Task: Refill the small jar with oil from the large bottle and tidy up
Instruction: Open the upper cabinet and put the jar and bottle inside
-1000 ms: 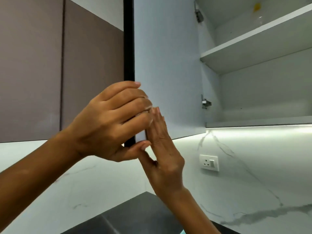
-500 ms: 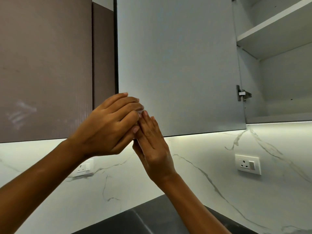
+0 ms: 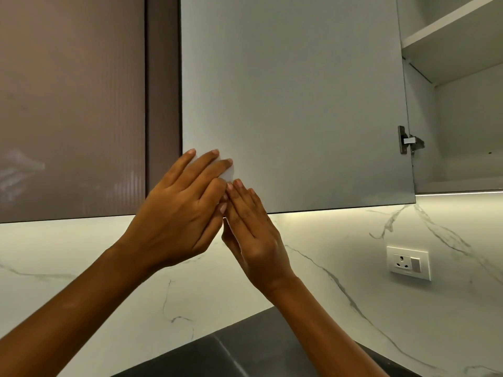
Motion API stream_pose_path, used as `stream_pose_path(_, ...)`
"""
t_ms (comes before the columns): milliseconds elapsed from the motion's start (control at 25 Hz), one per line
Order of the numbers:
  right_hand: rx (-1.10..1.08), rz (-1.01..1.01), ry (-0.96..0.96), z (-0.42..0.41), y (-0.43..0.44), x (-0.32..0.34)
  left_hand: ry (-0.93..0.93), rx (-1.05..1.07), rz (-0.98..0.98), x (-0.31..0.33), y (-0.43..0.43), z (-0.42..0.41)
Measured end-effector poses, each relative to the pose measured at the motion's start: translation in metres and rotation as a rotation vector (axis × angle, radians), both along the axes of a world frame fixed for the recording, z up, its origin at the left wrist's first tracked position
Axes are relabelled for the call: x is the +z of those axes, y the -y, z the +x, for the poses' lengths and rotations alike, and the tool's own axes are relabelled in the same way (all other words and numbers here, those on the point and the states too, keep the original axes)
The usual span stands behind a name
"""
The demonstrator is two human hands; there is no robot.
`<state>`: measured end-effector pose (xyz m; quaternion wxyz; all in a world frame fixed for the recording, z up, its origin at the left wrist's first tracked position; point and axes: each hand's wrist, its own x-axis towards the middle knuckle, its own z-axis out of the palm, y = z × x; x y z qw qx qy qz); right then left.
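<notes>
At nine o'clock a ribbed brown cabinet front [image 3: 70,104] is closed above the marble backsplash [image 3: 81,254]. Just left of centre the left hand [image 3: 177,224] is raised with its fingers laid over a small white scrap [image 3: 227,171], tissue or cloth by the look of it, which peeks out past the fingertips at about one o'clock of the hand. The thumb is hidden, so the grip reads as a light hold, not a clench. At its four o'clock the right hand [image 3: 255,240] has straight fingers, tips touching the left hand's little finger near the lower edge of the scrap, and it grasps nothing itself as far as shows. Behind both hangs the pale inner face of an open cabinet door [image 3: 299,91], with its hinge [image 3: 408,141] at three o'clock and a white shelf [image 3: 457,31] at one o'clock. A wall socket [image 3: 408,263] sits at four o'clock and a dark counter surface [image 3: 258,349] at six. Neither the small jar nor the large bottle shows anywhere in view, so where they stand cannot be told. Judged from that, the pouring is probably done and both vessels are put away or set down out of sight. The hands seem to be wiping off oil, part of the tidy-up. What seems left is to get rid of the scrap and swing the door closed.
</notes>
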<state>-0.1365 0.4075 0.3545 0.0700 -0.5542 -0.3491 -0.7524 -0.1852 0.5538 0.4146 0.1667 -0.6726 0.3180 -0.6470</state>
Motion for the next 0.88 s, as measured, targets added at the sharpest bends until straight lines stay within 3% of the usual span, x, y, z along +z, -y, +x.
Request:
stream_pose_path(200, 0.093, 0.111, -0.029, -0.031, 0.035, -0.003, 0.031, -0.199, -0.131, -0.012, 0.038, -0.014)
stream_pose_path(440, -0.172, 0.217, -0.148, -0.092, 0.127, -0.043, -0.133, -0.583, -0.178, -0.067, 0.12, -0.02)
stream_pose_path(680, -0.6, 0.484, -0.512, -0.187, 0.213, -0.144, -0.675, -0.798, -0.12, -0.199, 0.212, -0.035)
stream_pose_path(760, -0.743, 0.654, -0.656, -0.225, 0.232, -0.181, -0.917, -0.855, -0.105, -0.253, 0.235, -0.046)
stream_pose_path(880, -0.716, 1.043, -0.878, -0.275, 0.237, -0.237, -1.304, -0.881, -0.058, -0.335, 0.258, -0.064)
